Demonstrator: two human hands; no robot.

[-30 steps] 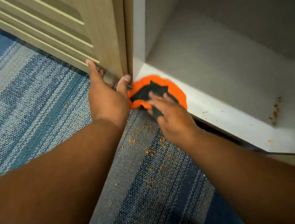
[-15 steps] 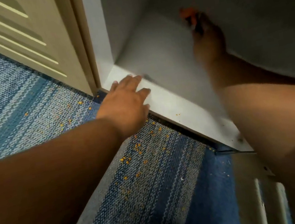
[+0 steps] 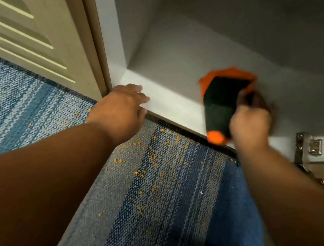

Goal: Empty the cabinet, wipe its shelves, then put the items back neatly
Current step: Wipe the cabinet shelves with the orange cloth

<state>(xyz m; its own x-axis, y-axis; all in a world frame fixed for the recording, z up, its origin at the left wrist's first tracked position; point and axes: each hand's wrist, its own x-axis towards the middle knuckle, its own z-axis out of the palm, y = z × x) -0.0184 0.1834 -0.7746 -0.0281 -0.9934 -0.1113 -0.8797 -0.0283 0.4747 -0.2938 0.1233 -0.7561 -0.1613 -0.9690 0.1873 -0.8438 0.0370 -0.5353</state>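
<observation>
On the bottom shelf (image 3: 177,55) of the cabinet (image 3: 135,20), close to the front lip: cloth (image 3: 220,100), held at its right end by right grip (image 3: 250,125), fingers curled round it, picture blurred there. Left grip (image 3: 121,108) flat and holding nothing, fingers straight, resting on the lip near the left corner, well apart from the cloth.

Risks, as judged:
- Debris pushed over the lip onto the carpet (image 3: 45,99), adding to the orange crumbs (image 3: 143,169) scattered just below. Cause: a stroke aimed outward with nothing to catch it.
- Back corners and side wall missed. Cause: short passes kept at the front.
- Cloth snagged on the metal hinge (image 3: 313,146) at the right. Cause: a sweep carried too far that way.
- Crumbs knelt into the carpet weave. Cause: a shift of weight forward. Hard to lift afterwards.

Cloth: bright orange, large black patch across its middle, orange tip hanging past the lip. Soft, partly folded.
Shelf: pale grey-white, smooth, matte.
Possible dark speck beside right grip; too blurred to tell.
</observation>
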